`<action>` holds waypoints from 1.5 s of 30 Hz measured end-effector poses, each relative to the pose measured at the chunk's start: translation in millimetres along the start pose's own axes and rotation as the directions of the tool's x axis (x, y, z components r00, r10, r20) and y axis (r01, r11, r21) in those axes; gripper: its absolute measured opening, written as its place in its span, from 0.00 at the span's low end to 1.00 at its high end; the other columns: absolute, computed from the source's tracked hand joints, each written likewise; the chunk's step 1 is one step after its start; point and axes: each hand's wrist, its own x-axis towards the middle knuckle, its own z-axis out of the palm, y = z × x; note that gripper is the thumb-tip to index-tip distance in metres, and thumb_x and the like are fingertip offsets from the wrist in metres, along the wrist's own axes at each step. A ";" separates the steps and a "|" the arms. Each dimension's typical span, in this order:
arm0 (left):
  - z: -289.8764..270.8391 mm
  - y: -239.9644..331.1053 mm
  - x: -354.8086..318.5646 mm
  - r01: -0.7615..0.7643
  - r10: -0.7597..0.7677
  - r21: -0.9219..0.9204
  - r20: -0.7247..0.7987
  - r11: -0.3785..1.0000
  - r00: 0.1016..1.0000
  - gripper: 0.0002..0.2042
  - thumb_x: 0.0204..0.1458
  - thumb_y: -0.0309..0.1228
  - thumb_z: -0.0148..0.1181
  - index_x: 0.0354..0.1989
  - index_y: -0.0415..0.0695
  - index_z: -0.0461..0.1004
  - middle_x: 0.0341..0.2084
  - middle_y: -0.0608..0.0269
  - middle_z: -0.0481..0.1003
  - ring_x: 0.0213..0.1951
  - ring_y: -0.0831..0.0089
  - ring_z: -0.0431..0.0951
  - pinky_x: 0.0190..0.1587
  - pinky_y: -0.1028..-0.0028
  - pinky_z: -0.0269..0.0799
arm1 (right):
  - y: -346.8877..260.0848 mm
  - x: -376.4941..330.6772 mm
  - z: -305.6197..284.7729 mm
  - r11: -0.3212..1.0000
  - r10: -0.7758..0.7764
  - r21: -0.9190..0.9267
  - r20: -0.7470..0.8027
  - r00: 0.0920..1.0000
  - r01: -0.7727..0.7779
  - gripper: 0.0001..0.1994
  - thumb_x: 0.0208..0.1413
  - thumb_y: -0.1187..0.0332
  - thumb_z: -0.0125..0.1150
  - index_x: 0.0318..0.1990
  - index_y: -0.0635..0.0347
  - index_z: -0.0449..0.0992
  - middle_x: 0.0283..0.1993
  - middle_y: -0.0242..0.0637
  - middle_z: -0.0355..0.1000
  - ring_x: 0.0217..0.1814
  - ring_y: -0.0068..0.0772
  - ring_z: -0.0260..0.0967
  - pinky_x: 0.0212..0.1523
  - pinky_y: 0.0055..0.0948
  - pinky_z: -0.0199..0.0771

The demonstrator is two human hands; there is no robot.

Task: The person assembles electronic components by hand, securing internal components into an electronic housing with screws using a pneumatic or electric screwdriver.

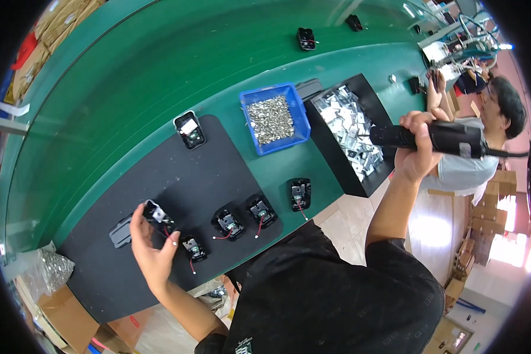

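Observation:
My left hand (pixel 151 253) grips a black plastic housing (pixel 157 213) by its sides, over the dark mat; a pale part and a red wire show inside it. Raised at the right, my right hand (pixel 418 150) is wrapped round a black electric screwdriver (pixel 459 140), its cord trailing off to the right. The tool points left, above a black box (pixel 364 187) of small metal plates (pixel 351 127). Similar open housings with red wires lie along the near edge: one housing (pixel 193 248) beside my left hand, another housing (pixel 228 223), a third housing (pixel 261 210) and a fourth housing (pixel 300 194).
A blue bin (pixel 305 127) holds many small metal screws. Another housing (pixel 190 130) lies at the mat's (pixel 177 171) far edge. Farther housings (pixel 305 39) sit on the green conveyor (pixel 218 47). A co-worker (pixel 469 168) works at the right. A bag of small parts (pixel 54 268) stands left.

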 end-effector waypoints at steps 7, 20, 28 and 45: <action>-0.8 -9.0 12.6 -0.047 0.005 0.414 0.103 0.909 0.995 0.39 0.36 0.16 0.66 0.63 0.42 0.62 0.55 0.52 0.69 0.53 0.63 0.72 0.56 0.67 0.67 | -17.6 -41.6 13.7 0.977 0.012 0.208 0.203 0.979 -0.055 0.26 0.49 0.69 0.64 0.55 0.61 0.61 0.27 0.33 0.66 0.32 0.31 0.66 0.35 0.30 0.69; 38.0 61.0 18.7 -0.248 0.236 0.155 0.094 0.956 0.967 0.16 0.49 0.20 0.57 0.49 0.37 0.75 0.42 0.58 0.77 0.44 0.69 0.77 0.48 0.72 0.72 | 4.3 -61.5 25.5 0.780 0.623 -0.266 0.406 0.668 -0.566 0.36 0.37 0.78 0.73 0.58 0.67 0.63 0.44 0.35 0.70 0.47 0.28 0.69 0.60 0.36 0.66; 188.8 84.8 87.1 -0.779 0.548 0.490 0.557 0.390 0.624 0.06 0.42 0.30 0.66 0.28 0.46 0.77 0.28 0.63 0.75 0.34 0.64 0.74 0.41 0.65 0.67 | 6.6 -50.3 30.4 0.676 0.718 -0.584 0.386 0.579 -0.449 0.24 0.39 0.79 0.72 0.47 0.64 0.70 0.40 0.33 0.70 0.43 0.22 0.69 0.43 0.22 0.68; 216.9 53.6 103.2 -0.767 0.533 0.405 0.555 0.497 0.638 0.02 0.46 0.27 0.62 0.29 0.46 0.76 0.30 0.63 0.77 0.40 0.64 0.76 0.46 0.64 0.64 | -7.3 -33.5 6.5 0.938 0.254 0.213 0.110 0.961 -0.272 0.22 0.45 0.80 0.61 0.50 0.63 0.65 0.38 0.35 0.63 0.36 0.31 0.70 0.43 0.36 0.75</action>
